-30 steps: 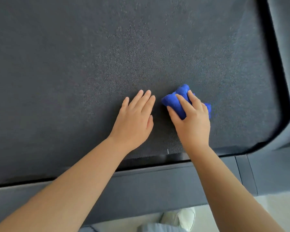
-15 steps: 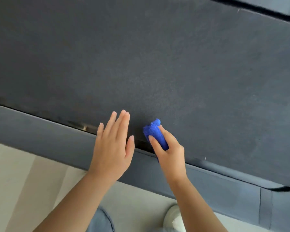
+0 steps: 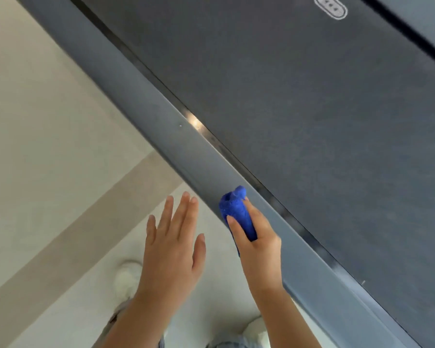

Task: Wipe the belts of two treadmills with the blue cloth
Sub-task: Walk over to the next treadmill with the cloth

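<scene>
Your right hand [image 3: 259, 249] grips the blue cloth [image 3: 236, 209] bunched into a tight wad. Thumb and fingers are curled round it, and the free end pokes out above your thumb. The wad sits over the grey side rail [image 3: 161, 121], just off the near edge of the belt [image 3: 312, 109] and not on the belt itself. Whether it touches the rail, I can't tell. Your left hand [image 3: 171, 249] is spread flat, fingers straight, holding nothing. It hovers over the pale floor [image 3: 48, 121] just beside the rail's outer edge.

My read is that you're between strokes on this treadmill, with the cloth off the belt at its near edge. The next move, as I judge it, is to carry the wad across the dark gap onto the belt, press down and sweep toward the far edge. Opening the cloth out would likely cover more. How much of this belt is done I can't say, and I can't make out a second treadmill.

As for writing, there's only a small oval emblem [image 3: 331, 7] near the belt's top end, with three tiny marks inside. No letters or brand are readable.
</scene>
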`<state>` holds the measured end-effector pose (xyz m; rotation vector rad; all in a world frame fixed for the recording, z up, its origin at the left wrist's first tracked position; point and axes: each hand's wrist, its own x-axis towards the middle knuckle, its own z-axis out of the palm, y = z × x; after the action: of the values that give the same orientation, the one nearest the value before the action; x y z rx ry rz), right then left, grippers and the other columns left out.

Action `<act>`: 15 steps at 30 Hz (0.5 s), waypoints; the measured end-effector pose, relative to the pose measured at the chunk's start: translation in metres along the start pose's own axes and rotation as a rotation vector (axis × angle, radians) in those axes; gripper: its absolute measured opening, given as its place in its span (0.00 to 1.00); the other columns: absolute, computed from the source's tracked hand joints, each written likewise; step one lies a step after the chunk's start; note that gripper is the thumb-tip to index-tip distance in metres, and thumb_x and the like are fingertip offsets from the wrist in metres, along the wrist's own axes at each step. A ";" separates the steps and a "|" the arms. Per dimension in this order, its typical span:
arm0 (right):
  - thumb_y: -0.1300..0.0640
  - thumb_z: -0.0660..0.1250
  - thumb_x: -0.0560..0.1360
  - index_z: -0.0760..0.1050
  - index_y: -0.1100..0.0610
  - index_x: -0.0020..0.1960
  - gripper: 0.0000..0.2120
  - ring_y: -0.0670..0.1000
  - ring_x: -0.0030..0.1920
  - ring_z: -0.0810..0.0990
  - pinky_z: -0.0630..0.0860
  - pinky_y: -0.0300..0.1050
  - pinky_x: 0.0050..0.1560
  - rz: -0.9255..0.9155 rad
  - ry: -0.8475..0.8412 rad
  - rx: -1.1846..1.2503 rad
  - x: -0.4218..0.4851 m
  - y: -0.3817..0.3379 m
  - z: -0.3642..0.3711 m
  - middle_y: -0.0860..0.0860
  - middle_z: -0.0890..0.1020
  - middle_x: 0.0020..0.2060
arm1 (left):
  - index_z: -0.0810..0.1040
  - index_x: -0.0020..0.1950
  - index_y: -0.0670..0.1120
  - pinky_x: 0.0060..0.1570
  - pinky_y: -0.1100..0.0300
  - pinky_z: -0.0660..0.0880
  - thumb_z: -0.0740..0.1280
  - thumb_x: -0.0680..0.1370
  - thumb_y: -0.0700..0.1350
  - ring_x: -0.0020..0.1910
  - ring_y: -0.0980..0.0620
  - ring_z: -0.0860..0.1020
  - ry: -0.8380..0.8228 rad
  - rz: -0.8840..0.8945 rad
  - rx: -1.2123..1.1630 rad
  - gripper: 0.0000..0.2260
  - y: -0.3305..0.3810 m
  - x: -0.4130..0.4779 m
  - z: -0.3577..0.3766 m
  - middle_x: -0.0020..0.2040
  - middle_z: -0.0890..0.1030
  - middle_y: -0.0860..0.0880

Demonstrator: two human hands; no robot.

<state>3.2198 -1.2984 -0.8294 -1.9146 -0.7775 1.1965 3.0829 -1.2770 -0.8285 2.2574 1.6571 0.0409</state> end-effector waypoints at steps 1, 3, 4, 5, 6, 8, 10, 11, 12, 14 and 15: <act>0.43 0.64 0.68 0.70 0.29 0.54 0.16 0.39 0.61 0.74 0.71 0.46 0.63 -0.024 -0.012 -0.027 -0.002 -0.008 0.008 0.40 0.78 0.60 | 0.63 0.70 0.41 0.56 0.35 0.68 0.54 0.74 0.47 0.68 0.43 0.62 0.014 -0.018 -0.006 0.25 -0.006 -0.001 -0.009 0.68 0.71 0.42; 0.40 0.64 0.67 0.72 0.30 0.55 0.16 0.39 0.63 0.72 0.71 0.45 0.63 -0.074 -0.051 -0.071 -0.008 -0.025 0.022 0.40 0.76 0.62 | 0.62 0.70 0.41 0.57 0.35 0.66 0.53 0.75 0.47 0.69 0.43 0.61 0.052 -0.051 -0.010 0.24 -0.018 -0.003 -0.028 0.69 0.70 0.43; 0.42 0.64 0.67 0.74 0.32 0.56 0.17 0.39 0.64 0.70 0.70 0.45 0.64 -0.095 -0.071 -0.088 -0.012 -0.034 0.029 0.41 0.76 0.63 | 0.62 0.70 0.41 0.58 0.35 0.65 0.53 0.75 0.47 0.69 0.44 0.61 0.068 -0.070 -0.018 0.24 -0.024 -0.004 -0.037 0.69 0.70 0.43; 0.42 0.64 0.68 0.73 0.34 0.58 0.19 0.39 0.65 0.70 0.70 0.45 0.64 -0.121 -0.087 -0.101 -0.015 -0.043 0.036 0.41 0.76 0.63 | 0.62 0.70 0.42 0.59 0.35 0.64 0.53 0.75 0.47 0.69 0.44 0.60 0.080 -0.088 -0.030 0.24 -0.029 -0.005 -0.046 0.70 0.69 0.43; 0.41 0.64 0.68 0.68 0.35 0.62 0.22 0.39 0.65 0.70 0.70 0.45 0.65 -0.147 -0.096 -0.119 -0.019 -0.053 0.042 0.42 0.76 0.63 | 0.62 0.71 0.42 0.59 0.36 0.63 0.53 0.75 0.47 0.69 0.44 0.60 0.090 -0.108 -0.046 0.24 -0.034 -0.007 -0.056 0.70 0.69 0.43; 0.38 0.61 0.67 0.64 0.36 0.64 0.25 0.41 0.65 0.71 0.71 0.46 0.64 -0.198 -0.099 -0.142 -0.027 -0.075 0.052 0.42 0.76 0.63 | 0.61 0.71 0.42 0.61 0.37 0.60 0.53 0.76 0.47 0.70 0.45 0.60 0.117 -0.146 -0.071 0.23 -0.041 -0.010 -0.075 0.71 0.68 0.44; 0.39 0.60 0.68 0.64 0.37 0.65 0.25 0.42 0.65 0.71 0.71 0.48 0.64 -0.238 -0.100 -0.149 -0.034 -0.097 0.061 0.43 0.76 0.63 | 0.61 0.71 0.43 0.62 0.38 0.57 0.53 0.76 0.47 0.70 0.45 0.59 0.144 -0.186 -0.081 0.24 -0.048 -0.013 -0.093 0.71 0.67 0.43; 0.40 0.61 0.68 0.65 0.37 0.65 0.25 0.43 0.66 0.71 0.71 0.49 0.64 -0.262 -0.108 -0.152 -0.037 -0.108 0.066 0.43 0.75 0.64 | 0.61 0.71 0.43 0.62 0.39 0.56 0.53 0.76 0.47 0.71 0.44 0.59 0.158 -0.211 -0.086 0.24 -0.051 -0.015 -0.101 0.71 0.67 0.43; 0.41 0.62 0.68 0.68 0.37 0.64 0.23 0.44 0.66 0.71 0.70 0.49 0.65 -0.284 -0.115 -0.162 -0.041 -0.120 0.071 0.43 0.75 0.64 | 0.60 0.71 0.42 0.62 0.39 0.55 0.53 0.76 0.47 0.71 0.42 0.60 0.171 -0.242 -0.095 0.24 -0.055 -0.017 -0.110 0.71 0.66 0.43; 0.44 0.65 0.69 0.74 0.38 0.61 0.20 0.46 0.65 0.72 0.68 0.43 0.66 -0.329 -0.116 -0.189 -0.048 -0.142 0.077 0.45 0.75 0.64 | 0.60 0.71 0.42 0.62 0.37 0.57 0.53 0.76 0.47 0.71 0.41 0.62 0.179 -0.298 -0.110 0.24 -0.063 -0.023 -0.129 0.72 0.66 0.43; 0.45 0.65 0.70 0.73 0.39 0.61 0.20 0.46 0.64 0.73 0.68 0.40 0.66 -0.361 -0.118 -0.202 -0.049 -0.153 0.080 0.45 0.76 0.63 | 0.61 0.71 0.42 0.62 0.36 0.58 0.53 0.76 0.47 0.71 0.40 0.62 0.200 -0.329 -0.102 0.24 -0.068 -0.023 -0.139 0.72 0.65 0.43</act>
<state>3.1111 -1.2323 -0.7031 -1.7705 -1.2883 1.0422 2.9825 -1.2455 -0.7125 1.9339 2.0602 0.2725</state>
